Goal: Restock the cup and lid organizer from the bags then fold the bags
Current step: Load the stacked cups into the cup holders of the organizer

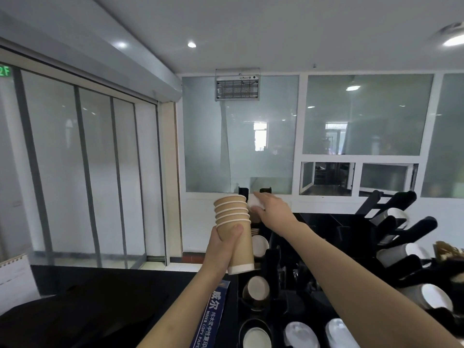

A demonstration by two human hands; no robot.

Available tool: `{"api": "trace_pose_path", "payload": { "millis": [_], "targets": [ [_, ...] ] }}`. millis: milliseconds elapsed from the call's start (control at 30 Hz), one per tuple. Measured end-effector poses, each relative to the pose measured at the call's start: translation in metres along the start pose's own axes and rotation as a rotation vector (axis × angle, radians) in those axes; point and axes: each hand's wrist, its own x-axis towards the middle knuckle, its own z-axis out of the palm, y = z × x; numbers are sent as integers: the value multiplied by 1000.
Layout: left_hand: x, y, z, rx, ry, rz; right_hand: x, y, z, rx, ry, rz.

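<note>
Frosted glass panels line white walls under a ceiling with recessed lights.

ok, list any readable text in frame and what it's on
"2F": green sign on the left wall.
"威尔" and "WEIER COPY PAPE", cut off: blue box on the counter.
Smaller Chinese line on that box: too blurred.
Brand on the wall-mounted insect trap: too small.
Cups: no print visible.

You are standing at a drinks station in a café or canteen: a black cup and lid organizer is holding paper cups and lids on a dark counter. An insect-killer lamp is hanging above frosted glass partitions (with small serving hatches opening beside them).
</note>
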Motion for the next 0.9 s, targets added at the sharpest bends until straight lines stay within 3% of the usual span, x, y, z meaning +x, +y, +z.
{"api": "trace_pose_path", "payload": {
  "millis": [300, 500, 633, 733, 900],
  "targets": [
    [-3, 2, 1, 40, 19, 17, 2, 4, 10, 72, 25, 63],
    [-3, 4, -1, 67, 17, -28, -13, 1, -7, 233, -81, 101],
    [-10, 7, -3, 73, 21, -50, -51, -8, -19, 480, 176, 141],
    [-13, 10, 0, -63, 82, -41, -90, -16, -22, 673, 332, 188],
    [-21, 27, 15, -86, 58, 127, -139, -35, -19, 846, 251, 82]
  ]
}}
